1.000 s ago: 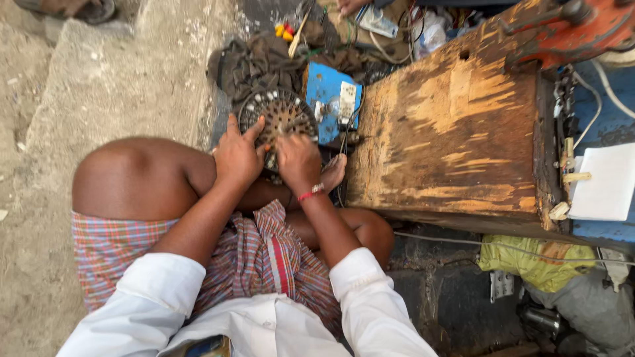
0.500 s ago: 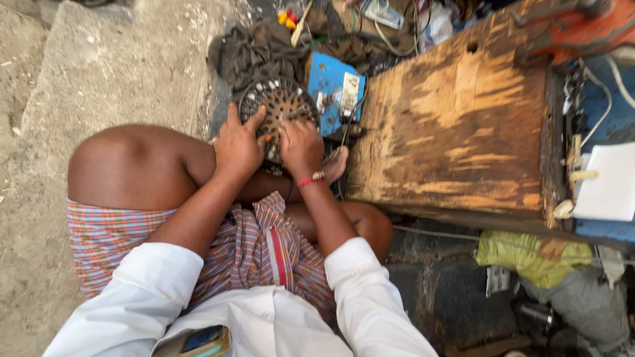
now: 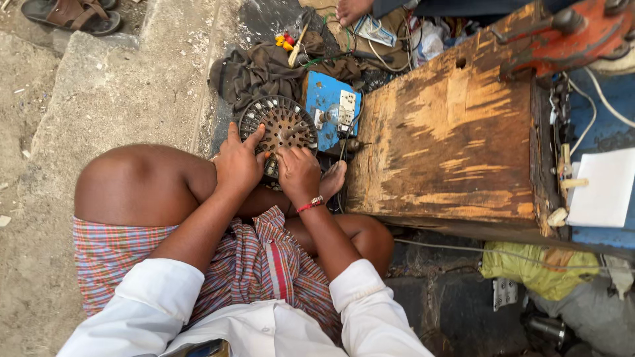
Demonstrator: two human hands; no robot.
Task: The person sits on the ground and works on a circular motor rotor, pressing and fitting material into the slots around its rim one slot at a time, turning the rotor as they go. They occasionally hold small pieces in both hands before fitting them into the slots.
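Counter [image 3: 450,139] of worn wood stood just right of both hands. Blue switch box [image 3: 331,112] sat just beyond them. Slotted round metal core [image 3: 281,129] lay under the fingertips, bare, no winding visible; left hand [image 3: 237,165] spread on its rim, right hand [image 3: 299,173] curled against its near edge.

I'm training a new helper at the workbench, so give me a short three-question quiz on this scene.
1. True or false: both hands touch the round slotted metal core.
2. What lies right of the core: A) a blue box, B) a sandal?
3. Which wrist wears a red thread band?

Key: 1 true, the left hand and right hand rest on its near edge. 2 A. 3 The right.
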